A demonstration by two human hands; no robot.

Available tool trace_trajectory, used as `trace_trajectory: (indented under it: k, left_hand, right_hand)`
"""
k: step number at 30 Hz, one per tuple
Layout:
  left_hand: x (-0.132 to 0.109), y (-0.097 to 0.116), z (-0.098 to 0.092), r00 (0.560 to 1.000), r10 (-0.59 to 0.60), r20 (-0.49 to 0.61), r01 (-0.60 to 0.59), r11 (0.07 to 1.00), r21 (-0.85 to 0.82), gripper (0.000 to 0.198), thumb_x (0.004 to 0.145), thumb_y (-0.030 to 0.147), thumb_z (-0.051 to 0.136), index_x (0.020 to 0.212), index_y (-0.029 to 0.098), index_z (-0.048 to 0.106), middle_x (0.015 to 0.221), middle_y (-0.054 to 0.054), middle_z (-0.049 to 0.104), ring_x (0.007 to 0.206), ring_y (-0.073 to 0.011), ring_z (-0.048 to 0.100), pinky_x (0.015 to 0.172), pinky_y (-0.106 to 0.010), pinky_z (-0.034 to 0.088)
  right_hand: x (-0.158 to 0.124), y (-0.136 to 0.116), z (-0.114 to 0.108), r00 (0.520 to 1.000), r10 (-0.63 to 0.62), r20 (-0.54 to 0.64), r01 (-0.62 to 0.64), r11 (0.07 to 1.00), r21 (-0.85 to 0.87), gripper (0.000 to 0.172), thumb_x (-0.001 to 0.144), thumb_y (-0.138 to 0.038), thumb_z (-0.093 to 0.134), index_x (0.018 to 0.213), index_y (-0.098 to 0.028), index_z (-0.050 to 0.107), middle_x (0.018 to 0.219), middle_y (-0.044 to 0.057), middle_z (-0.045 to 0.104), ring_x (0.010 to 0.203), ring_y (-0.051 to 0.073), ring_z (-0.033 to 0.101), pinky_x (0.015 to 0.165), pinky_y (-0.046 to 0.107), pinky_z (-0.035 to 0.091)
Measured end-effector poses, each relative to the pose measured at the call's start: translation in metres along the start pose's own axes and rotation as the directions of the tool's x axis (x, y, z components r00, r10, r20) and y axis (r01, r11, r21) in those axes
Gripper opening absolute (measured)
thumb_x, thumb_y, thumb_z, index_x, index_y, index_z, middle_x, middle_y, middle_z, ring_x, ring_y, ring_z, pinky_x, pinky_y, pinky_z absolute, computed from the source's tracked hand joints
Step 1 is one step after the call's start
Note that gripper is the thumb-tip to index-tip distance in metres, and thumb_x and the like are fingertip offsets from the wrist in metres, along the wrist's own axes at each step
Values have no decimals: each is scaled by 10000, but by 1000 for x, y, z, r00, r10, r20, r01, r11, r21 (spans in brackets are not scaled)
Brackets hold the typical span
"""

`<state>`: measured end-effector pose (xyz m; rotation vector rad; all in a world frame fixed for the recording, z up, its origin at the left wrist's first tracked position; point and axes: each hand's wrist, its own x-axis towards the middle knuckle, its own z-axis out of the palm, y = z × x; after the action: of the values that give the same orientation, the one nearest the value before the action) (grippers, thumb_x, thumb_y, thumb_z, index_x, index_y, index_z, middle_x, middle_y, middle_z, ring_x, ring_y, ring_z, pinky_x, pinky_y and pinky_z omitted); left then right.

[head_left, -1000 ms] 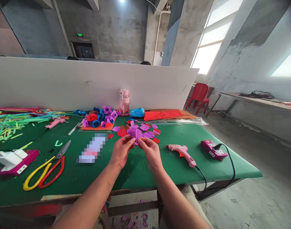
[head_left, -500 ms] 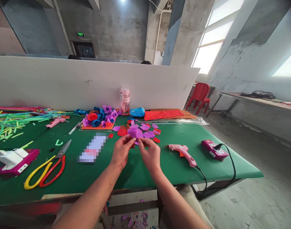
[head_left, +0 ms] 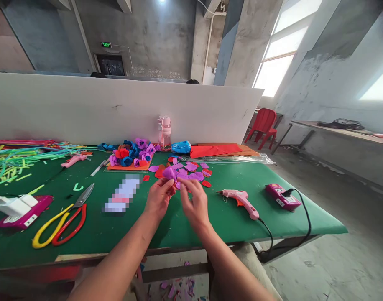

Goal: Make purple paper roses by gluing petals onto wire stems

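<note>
A purple paper flower (head_left: 169, 173) is pinched at its base between the thumb and fingers of my left hand (head_left: 158, 198). My right hand (head_left: 196, 205) is just to the right of it, fingers apart and stretched toward the flower; whether a fingertip touches it I cannot tell. Behind both hands, loose purple and red petals (head_left: 191, 167) lie scattered on the green table (head_left: 241, 175). Finished-looking paper flowers (head_left: 133, 152) in purple, blue and red are heaped on an orange sheet to the left.
A pink glue gun (head_left: 240, 198) lies right of my hands, near a magenta power strip (head_left: 282, 197). Scissors (head_left: 69, 221) with yellow and red handles lie at left. A pink bottle (head_left: 164, 131), a blue roll (head_left: 180, 147) and red paper (head_left: 215, 149) line the white partition (head_left: 125, 108).
The flower has tilted and shifted slightly left in my left hand. My right hand has let go of its base and its fingers have spread.
</note>
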<state>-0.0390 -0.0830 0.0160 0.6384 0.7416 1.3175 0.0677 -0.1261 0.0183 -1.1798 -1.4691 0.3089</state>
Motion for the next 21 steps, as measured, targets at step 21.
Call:
trace_trajectory:
  k: [21]
  left_hand:
    - [-4,1,1,983,-37,182,1,981,195,198,622,245,762,779,138,703,692,-13,646,628,-79,555,600,-202,416]
  right_hand:
    - [12,21,-11,754,426,500,-642,316,698,304,601,-330,800,791,-166,628,697,-11,670,545,56,565,595,188,466]
